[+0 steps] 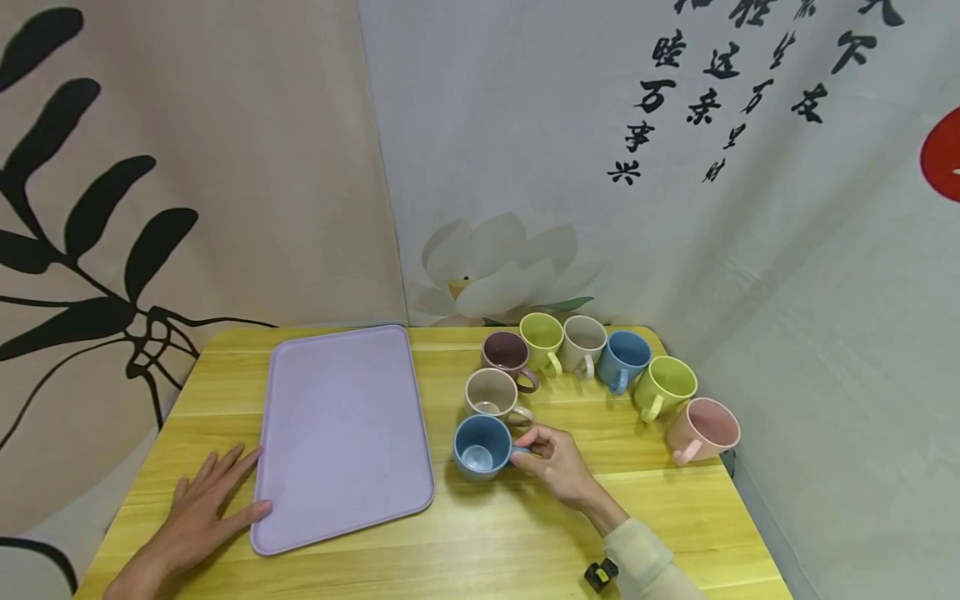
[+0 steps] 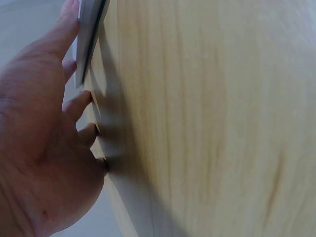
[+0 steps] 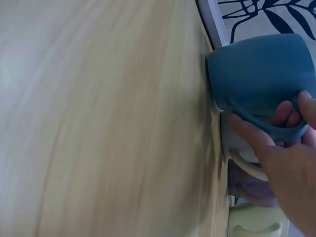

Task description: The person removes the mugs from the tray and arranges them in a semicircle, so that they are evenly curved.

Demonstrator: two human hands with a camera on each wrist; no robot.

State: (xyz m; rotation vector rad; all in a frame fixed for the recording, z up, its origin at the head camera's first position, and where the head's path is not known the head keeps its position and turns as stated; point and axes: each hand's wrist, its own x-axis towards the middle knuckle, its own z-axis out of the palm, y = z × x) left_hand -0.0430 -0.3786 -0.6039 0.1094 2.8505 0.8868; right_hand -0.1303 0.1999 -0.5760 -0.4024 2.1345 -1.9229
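My right hand (image 1: 558,468) pinches the handle of a blue mug (image 1: 482,447), which stands upright right of the lilac tray. In the right wrist view the thumb and fingers wrap the blue mug's handle (image 3: 276,129). Just behind it is a beige mug (image 1: 491,392), its front partly hidden, and then a dark purple mug (image 1: 506,352). My left hand (image 1: 198,517) lies with spread fingers at the left edge of the lilac tray (image 1: 341,442). In the left wrist view its thumb touches the tray's side (image 2: 89,44) while other fingertips rest on the table.
Behind and to the right, more mugs curve along the table (image 1: 525,550): a green mug (image 1: 541,337), a light grey mug (image 1: 583,340), another blue mug (image 1: 625,357), a second green mug (image 1: 666,383) and a pink mug (image 1: 705,427). A printed curtain (image 1: 300,167) hangs behind the table.
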